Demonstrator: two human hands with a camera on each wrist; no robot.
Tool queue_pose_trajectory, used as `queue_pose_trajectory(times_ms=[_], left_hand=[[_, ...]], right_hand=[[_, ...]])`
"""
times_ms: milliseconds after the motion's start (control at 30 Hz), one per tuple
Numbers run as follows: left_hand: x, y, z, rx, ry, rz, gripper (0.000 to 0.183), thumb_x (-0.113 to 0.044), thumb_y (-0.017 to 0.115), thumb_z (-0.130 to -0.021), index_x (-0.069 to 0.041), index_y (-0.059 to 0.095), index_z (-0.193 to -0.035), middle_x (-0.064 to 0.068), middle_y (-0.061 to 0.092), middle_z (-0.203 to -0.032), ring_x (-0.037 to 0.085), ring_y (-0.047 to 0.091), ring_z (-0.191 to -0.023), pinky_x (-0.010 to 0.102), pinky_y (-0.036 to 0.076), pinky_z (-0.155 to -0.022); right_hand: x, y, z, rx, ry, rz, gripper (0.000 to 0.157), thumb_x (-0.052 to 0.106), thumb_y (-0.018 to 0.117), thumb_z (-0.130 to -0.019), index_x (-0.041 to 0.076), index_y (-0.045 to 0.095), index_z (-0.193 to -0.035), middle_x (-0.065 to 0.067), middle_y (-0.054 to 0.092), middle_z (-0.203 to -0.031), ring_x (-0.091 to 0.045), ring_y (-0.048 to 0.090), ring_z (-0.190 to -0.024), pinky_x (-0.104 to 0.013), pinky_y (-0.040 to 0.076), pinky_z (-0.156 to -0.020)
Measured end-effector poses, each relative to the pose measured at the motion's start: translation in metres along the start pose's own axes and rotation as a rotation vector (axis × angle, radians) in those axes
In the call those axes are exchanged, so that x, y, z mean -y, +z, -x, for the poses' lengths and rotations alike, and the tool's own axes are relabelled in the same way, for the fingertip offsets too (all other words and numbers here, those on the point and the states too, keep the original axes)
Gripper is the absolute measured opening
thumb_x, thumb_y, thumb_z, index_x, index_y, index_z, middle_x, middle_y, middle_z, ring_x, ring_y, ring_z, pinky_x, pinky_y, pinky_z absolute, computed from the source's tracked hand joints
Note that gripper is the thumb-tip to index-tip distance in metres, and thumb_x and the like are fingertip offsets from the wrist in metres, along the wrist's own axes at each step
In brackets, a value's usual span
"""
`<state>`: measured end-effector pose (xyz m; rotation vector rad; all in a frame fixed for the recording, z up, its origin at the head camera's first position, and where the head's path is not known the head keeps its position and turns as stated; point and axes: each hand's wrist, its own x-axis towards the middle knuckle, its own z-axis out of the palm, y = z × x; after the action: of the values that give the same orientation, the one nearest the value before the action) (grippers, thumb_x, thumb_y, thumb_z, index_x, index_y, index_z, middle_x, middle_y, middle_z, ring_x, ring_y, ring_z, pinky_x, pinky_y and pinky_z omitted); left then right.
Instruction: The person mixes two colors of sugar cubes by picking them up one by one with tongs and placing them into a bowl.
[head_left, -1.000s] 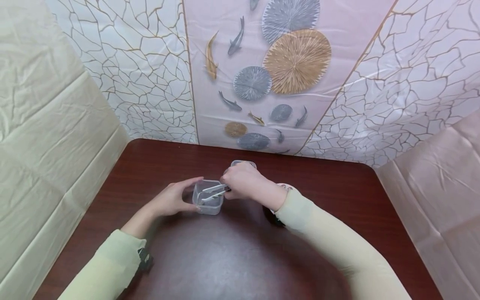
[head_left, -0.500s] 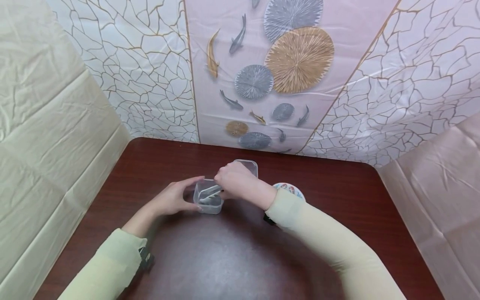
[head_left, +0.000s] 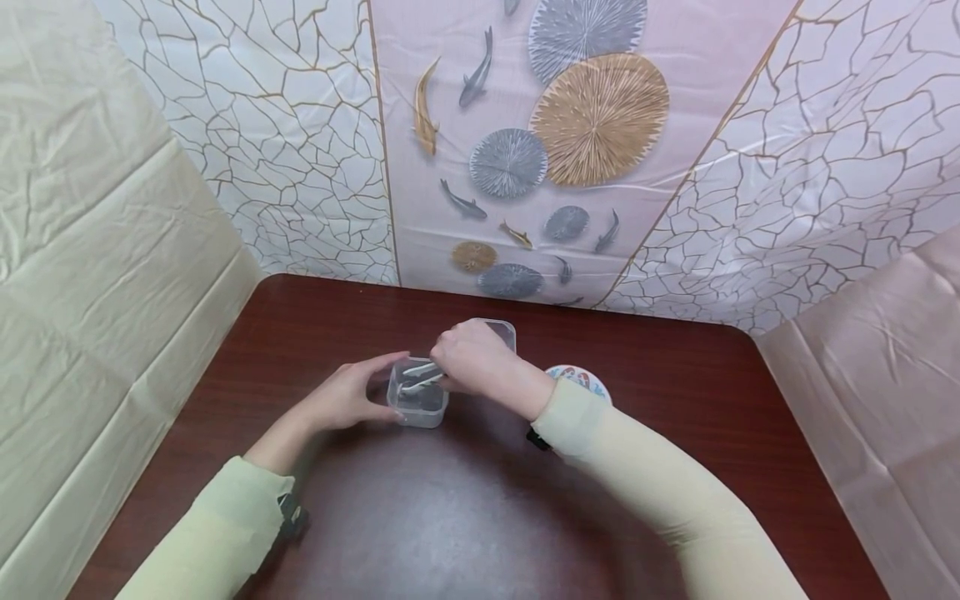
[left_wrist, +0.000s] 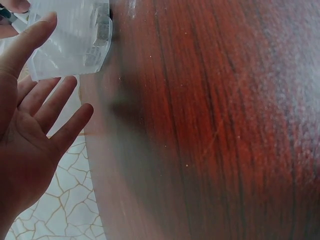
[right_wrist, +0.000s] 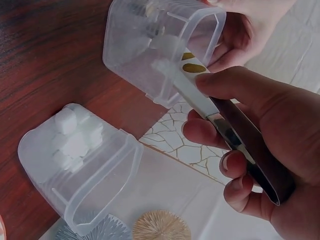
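Fingers wide, the left hand (head_left: 347, 400) held a clear square plastic container (head_left: 420, 418), seemingly steadying it; the right hand (head_left: 474, 357) gripped white-tipped, brown-handled tongs (right_wrist: 235, 119).

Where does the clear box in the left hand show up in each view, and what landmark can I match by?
Head: the clear box sits left of and below the picture's center.
Left wrist: the clear box is at top left, cut by the upper edge.
Right wrist: the clear box is at top center, with the tongs reaching in.
Shared landmark: the left hand, touching it in all three.
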<state>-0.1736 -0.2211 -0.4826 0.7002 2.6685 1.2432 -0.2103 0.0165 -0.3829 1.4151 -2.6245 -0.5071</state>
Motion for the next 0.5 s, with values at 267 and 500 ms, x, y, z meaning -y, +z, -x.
queue_pose_trajectory(times_ms=[267, 500], left_hand=[[-0.002, -0.001, 0.0, 0.006, -0.013, -0.002, 0.094, -0.022, 0.098, -0.078, -0.004, 0.05, -0.158, 0.014, 0.067, -0.145, 0.031, 0.064, -0.134, 0.056, 0.047, -0.115], [-0.002, 0.0, 0.001, -0.015, 0.01, -0.027, 0.095, -0.025, 0.099, -0.076, -0.004, 0.052, -0.157, 0.014, 0.07, -0.141, 0.031, 0.065, -0.131, 0.054, 0.048, -0.113]], right_hand=[[0.001, -0.003, -0.001, 0.004, -0.004, -0.019, 0.021, 0.039, 0.086, -0.083, 0.02, 0.078, -0.081, 0.002, 0.076, -0.082, -0.021, 0.072, -0.073, -0.039, 0.058, -0.062], [0.007, 0.0, -0.009, 0.072, -0.005, -0.015, 0.021, 0.042, 0.085, -0.085, 0.021, 0.079, -0.085, 0.003, 0.077, -0.084, -0.02, 0.072, -0.073, -0.039, 0.059, -0.067]])
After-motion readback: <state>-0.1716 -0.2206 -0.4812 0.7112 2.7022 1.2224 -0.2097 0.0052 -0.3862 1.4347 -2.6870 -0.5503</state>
